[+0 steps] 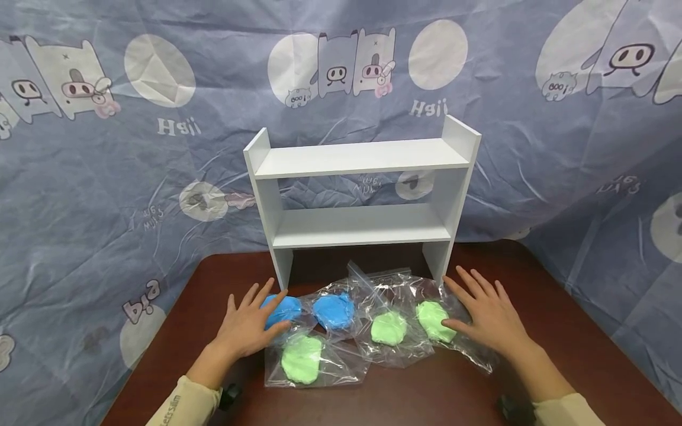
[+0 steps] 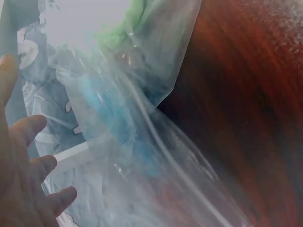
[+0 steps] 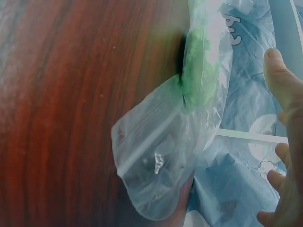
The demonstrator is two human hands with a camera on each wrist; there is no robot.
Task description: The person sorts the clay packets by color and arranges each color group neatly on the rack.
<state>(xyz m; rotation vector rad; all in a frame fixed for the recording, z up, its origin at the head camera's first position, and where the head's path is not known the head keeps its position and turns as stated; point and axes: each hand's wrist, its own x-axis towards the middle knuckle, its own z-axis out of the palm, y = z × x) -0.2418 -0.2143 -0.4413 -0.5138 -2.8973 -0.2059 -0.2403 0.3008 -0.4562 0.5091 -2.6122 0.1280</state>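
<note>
Your sleeves nearest (image 1: pixel 183 405); left grip (image 1: pixel 247 325), right grip (image 1: pixel 492 316) both spread apart, clamped on nothing. Clear bags (image 1: pixel 346 368) of blue lumps (image 1: pixel 333 311), green lumps (image 1: pixel 389 328) on bench (image 1: pixel 405 396) before white shelf (image 1: pixel 362 225), likely flat for easy reach.

We get soft, even light in the head view, glints on the plastic bags (image 1: pixel 343 364) and shadow under the shelf (image 1: pixel 362 226). Both wrist views look hazy and softer; glare whitens the left one's top.

White shelf (image 1: pixel 362 225) (two-tiered) on brown table (image 1: pixel 559 331) – printed blue cloth (image 1: pixel 96 219) behind.
</note>
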